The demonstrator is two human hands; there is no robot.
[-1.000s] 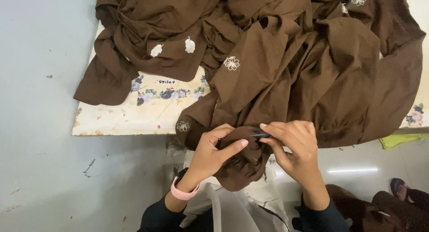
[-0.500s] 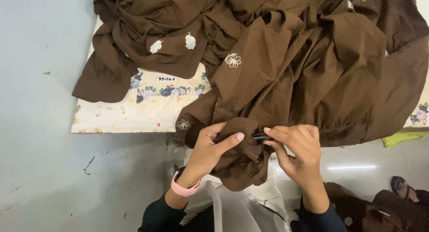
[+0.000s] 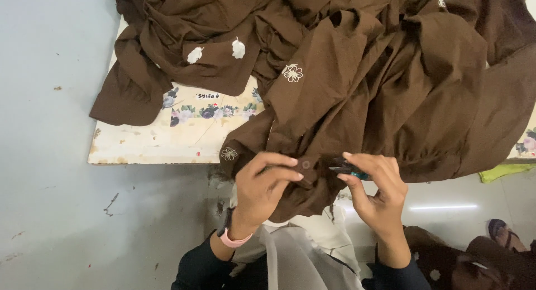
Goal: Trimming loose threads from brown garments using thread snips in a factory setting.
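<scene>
At the table edge, left hand (image 3: 262,187) pinches the brown cloth (image 3: 357,89) by its button (image 3: 305,165); right hand (image 3: 377,189) grips a small cutter (image 3: 347,168) pointing leftward at it.

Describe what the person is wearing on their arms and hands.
Both hands are bare, with no gloves or rings that can be made out. The left hand has a pink band at the wrist. Dark sleeves cover both forearms, ending just short of the right hand.

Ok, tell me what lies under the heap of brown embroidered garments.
Under the heap of brown embroidered garments a worn white board with a floral strip shows at the lower left. How far it runs beneath is covered; the cloth hides everything else there.
</scene>
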